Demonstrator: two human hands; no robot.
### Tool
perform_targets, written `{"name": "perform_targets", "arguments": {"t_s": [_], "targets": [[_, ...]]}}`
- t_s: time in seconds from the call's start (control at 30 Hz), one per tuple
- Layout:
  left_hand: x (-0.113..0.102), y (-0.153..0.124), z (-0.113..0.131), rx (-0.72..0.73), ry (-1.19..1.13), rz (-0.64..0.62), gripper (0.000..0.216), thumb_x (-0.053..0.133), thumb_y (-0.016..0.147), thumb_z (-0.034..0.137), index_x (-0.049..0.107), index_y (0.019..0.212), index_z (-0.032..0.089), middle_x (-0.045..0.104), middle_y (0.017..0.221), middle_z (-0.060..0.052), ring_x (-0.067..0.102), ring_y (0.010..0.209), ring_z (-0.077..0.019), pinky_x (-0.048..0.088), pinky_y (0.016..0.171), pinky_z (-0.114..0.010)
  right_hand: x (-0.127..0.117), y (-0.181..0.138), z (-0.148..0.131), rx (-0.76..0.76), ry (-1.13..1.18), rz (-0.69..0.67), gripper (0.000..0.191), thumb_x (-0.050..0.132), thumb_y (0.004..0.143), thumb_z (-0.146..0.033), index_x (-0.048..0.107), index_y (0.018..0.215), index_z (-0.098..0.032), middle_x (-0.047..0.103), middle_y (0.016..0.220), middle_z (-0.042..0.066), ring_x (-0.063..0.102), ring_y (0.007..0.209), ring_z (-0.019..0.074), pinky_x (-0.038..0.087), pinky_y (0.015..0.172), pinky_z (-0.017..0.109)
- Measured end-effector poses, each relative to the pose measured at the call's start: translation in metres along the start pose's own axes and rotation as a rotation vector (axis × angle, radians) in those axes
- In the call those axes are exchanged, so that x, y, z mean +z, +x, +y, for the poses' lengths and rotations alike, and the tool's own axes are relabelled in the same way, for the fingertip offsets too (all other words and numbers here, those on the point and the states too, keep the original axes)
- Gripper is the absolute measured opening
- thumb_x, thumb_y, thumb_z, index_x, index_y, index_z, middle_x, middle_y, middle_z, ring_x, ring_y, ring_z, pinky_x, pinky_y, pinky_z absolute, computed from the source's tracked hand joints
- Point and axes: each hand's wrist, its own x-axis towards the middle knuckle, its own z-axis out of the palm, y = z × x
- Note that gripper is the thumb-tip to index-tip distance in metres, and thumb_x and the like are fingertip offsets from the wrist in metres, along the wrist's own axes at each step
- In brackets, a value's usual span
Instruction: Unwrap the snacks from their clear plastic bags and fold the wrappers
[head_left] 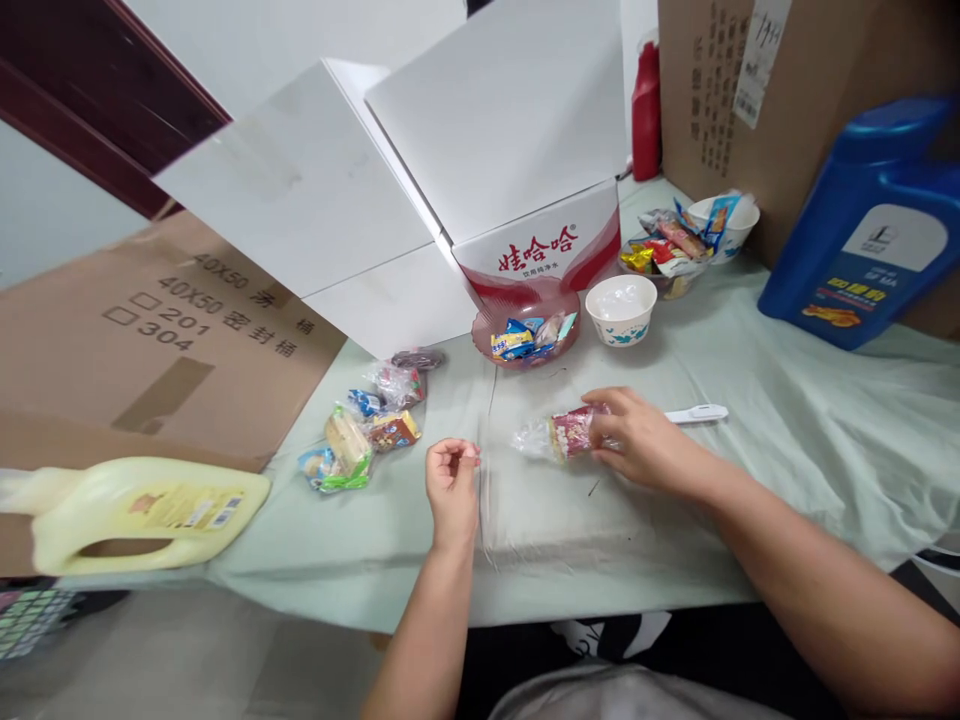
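Observation:
My right hand [637, 440] has its thumb and fingers around one end of a small red and yellow snack packet [571, 432] with clear plastic wrap, low over the cloth. My left hand [453, 490] is closed in a pinch beside it; whatever may be between the fingertips is too small to make out. A white plastic stick-like tool [697, 414] lies just beyond my right wrist. Past my hands stand a pink glass bowl [487, 338] of wrapped snacks and a white paper bowl [619, 328] with clear plastic inside. Several wrapped snacks [349, 440] lie grouped on the left.
A pale yellow jug [165, 510] lies at the left edge, by a cardboard box [187, 350]. White cartons [495, 130] stand behind. To the right are a snack-filled bowl [679, 285], another paper bowl [742, 225], a blue oil jug [862, 230] and a red bottle [646, 115].

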Motion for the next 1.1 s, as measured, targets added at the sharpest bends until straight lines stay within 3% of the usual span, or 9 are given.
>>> {"name": "perform_targets", "arguments": {"t_s": [0.13,0.23,0.33,0.43,0.57,0.7,0.8,0.9,1.1], "targets": [[0.007,-0.012,0.0,0.042,0.166,-0.382,0.056,0.066,0.081,0.044,0.047,0.131,0.024,0.05,0.135,-0.013,0.063,0.102,-0.0198,0.053,0.076,-0.03,0.014,0.003,-0.01,-0.061,-0.001,-0.091,0.016,0.058,0.084,-0.007,0.068,0.093,-0.018,0.065,0.113,0.013,0.052,0.107,0.027,0.048,0.091,0.045],[0.015,-0.016,0.005,0.072,0.337,-0.559,0.044,0.066,0.081,0.033,0.059,0.123,0.022,0.059,0.124,-0.01,0.062,0.101,-0.0202,0.052,0.08,-0.03,0.017,0.005,-0.014,-0.118,0.104,-0.086,0.015,0.06,0.083,-0.006,0.065,0.092,-0.017,0.066,0.108,0.012,0.053,0.104,0.0246,0.049,0.088,0.04],[0.012,-0.01,0.008,0.091,0.377,-0.48,0.02,0.062,0.082,0.028,0.07,0.098,0.019,0.067,0.094,-0.006,0.063,0.084,-0.0172,0.051,0.075,-0.028,0.012,0.006,-0.01,-0.122,0.189,-0.022,0.01,0.061,0.084,-0.008,0.063,0.087,-0.017,0.066,0.101,0.01,0.056,0.099,0.0228,0.05,0.085,0.038],[0.0,0.002,0.011,0.117,0.34,-0.344,0.014,0.064,0.082,0.03,0.071,0.086,0.019,0.067,0.084,-0.004,0.062,0.077,-0.0155,0.049,0.07,-0.026,0.008,0.005,-0.006,-0.074,0.259,0.037,0.005,0.064,0.084,-0.013,0.063,0.087,-0.017,0.066,0.101,0.011,0.058,0.097,0.022,0.05,0.085,0.037],[-0.012,0.012,0.011,0.134,0.378,-0.274,0.017,0.064,0.082,0.033,0.07,0.086,0.018,0.068,0.084,-0.004,0.062,0.076,-0.0156,0.049,0.071,-0.026,0.009,0.004,-0.005,-0.024,0.279,0.027,0.005,0.065,0.085,-0.017,0.067,0.09,-0.017,0.067,0.099,0.01,0.061,0.095,0.0212,0.051,0.085,0.036],[-0.013,0.01,0.004,0.097,0.468,-0.252,0.021,0.061,0.082,0.036,0.07,0.087,0.018,0.069,0.083,-0.004,0.063,0.075,-0.0165,0.05,0.071,-0.028,0.013,0.005,-0.003,-0.005,0.164,0.007,0.014,0.057,0.086,-0.009,0.069,0.085,-0.017,0.068,0.088,0.009,0.061,0.086,0.0206,0.051,0.078,0.034],[-0.014,0.006,-0.002,0.044,0.452,-0.228,0.022,0.062,0.081,0.036,0.069,0.089,0.018,0.069,0.081,-0.003,0.062,0.073,-0.0158,0.05,0.07,-0.028,0.011,0.004,-0.001,0.013,0.108,0.0,0.023,0.052,0.085,-0.005,0.069,0.098,-0.016,0.066,0.088,0.009,0.06,0.084,0.0202,0.049,0.076,0.033],[-0.016,0.007,-0.006,-0.009,0.337,-0.126,0.022,0.064,0.079,0.037,0.067,0.088,0.017,0.067,0.078,-0.002,0.061,0.07,-0.0143,0.05,0.067,-0.026,0.006,0.003,0.0,0.013,0.048,0.003,0.033,0.046,0.087,-0.005,0.068,0.108,-0.017,0.062,0.092,0.009,0.059,0.084,0.0202,0.048,0.073,0.032],[-0.024,0.023,-0.011,-0.052,0.243,0.005,0.028,0.063,0.077,0.042,0.063,0.088,0.016,0.06,0.072,0.001,0.054,0.056,-0.0101,0.047,0.056,-0.022,-0.01,0.001,0.012,0.192,-0.069,0.047,0.026,0.046,0.078,-0.003,0.066,0.071,-0.018,0.06,0.087,0.007,0.057,0.082,0.019,0.046,0.074,0.031]]}}
